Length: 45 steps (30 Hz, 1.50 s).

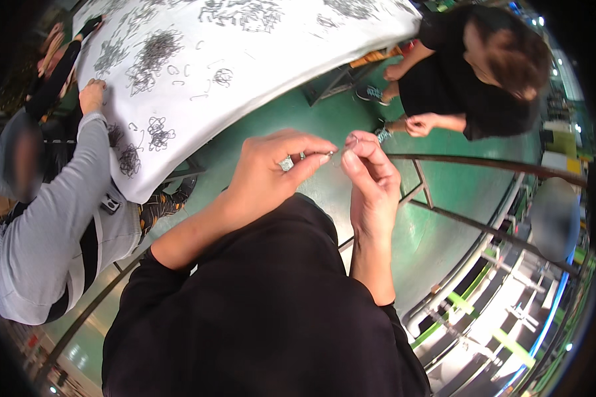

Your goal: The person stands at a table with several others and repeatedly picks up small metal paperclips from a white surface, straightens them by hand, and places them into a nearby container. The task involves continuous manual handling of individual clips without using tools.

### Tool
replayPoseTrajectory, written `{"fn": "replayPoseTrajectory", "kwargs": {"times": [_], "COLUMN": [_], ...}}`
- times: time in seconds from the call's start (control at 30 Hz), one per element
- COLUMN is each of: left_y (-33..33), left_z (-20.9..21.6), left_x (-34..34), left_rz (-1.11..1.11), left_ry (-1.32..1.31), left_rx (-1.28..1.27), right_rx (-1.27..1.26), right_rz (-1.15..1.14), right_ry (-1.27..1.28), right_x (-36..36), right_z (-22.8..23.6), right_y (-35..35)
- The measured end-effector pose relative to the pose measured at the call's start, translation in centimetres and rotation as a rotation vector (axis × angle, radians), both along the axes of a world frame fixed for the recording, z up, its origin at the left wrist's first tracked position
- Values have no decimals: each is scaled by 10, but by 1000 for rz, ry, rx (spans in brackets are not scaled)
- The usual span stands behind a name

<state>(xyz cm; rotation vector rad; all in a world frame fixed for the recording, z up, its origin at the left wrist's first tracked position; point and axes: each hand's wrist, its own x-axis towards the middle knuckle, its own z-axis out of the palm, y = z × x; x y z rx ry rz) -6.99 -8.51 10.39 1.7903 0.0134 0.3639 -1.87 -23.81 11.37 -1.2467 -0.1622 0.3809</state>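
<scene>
My left hand (271, 162) is raised over my lap, its thumb and forefinger pinched together on the tip of a small, thin wire piece (332, 153). Just beside it, my right hand (375, 182) is closed too, thumb against fingertips. A fine curved wire (355, 139) shows at those fingertips. The two pinches are nearly touching; whether they grip one wire or two I cannot tell. Beyond my hands, a white-covered table (245, 83) bears loose heaps of dark, curved wire-like pieces (157, 53).
A person in grey (59, 205) reaches onto the table at left; another person's dark sleeve (56, 69) lies farther back. A person in black (457, 79) sits at right. A brown metal rail (490, 163) runs right of my hands above the green floor (271, 119). Racks with white bars (503, 311) stand lower right.
</scene>
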Motion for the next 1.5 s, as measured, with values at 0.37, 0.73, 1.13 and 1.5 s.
{"fn": "replayPoseTrajectory", "kwargs": {"times": [0.37,0.73,1.13,1.5], "left_y": [-70,-83,197,241], "left_z": [0,-29,-212,-222], "left_x": [10,20,192,272], "left_rz": [-104,-192,454,360], "left_ry": [-123,-359,162,253], "left_rx": [-17,5,545,568], "right_rx": [-138,-227,-221,-254], "right_rz": [-451,-549,-544,-491], "right_ry": [-492,-424,-324,-278], "right_x": [-13,-41,-56,-39], "right_z": [-12,-16,-43,-53], "right_y": [-45,-72,-25,27]}}
